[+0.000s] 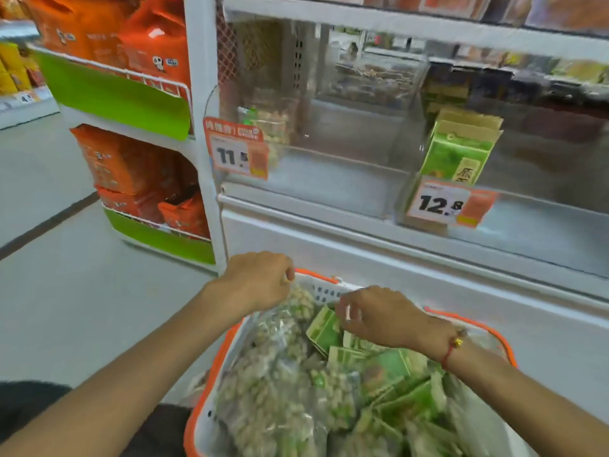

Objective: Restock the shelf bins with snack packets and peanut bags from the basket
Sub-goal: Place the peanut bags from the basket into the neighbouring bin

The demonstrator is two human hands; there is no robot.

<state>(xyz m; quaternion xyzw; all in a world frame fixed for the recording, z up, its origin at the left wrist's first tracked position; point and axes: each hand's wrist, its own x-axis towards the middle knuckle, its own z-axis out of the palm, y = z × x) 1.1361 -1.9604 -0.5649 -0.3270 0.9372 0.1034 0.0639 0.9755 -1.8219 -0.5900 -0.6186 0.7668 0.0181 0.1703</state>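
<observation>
A white basket with an orange rim (478, 324) stands in front of the shelf, filled with clear peanut bags (273, 374) on the left and green snack packets (392, 367) on the right. My left hand (260, 280) pinches the top of a peanut bag at the basket's far left corner. My right hand (375, 316) reaches into the basket, its curled fingers on a green packet (324, 329). Above, the left clear shelf bin (329, 179) holds one peanut bag (270, 127). The right bin (540, 206) holds green packets (456, 150).
Price tags reading 11.5 (235, 153) and 12.8 (445, 204) hang on the bin fronts. A side rack with orange bags (131, 173) and green panels stands to the left. Grey floor lies at the left. A white shelf base (395, 258) is behind the basket.
</observation>
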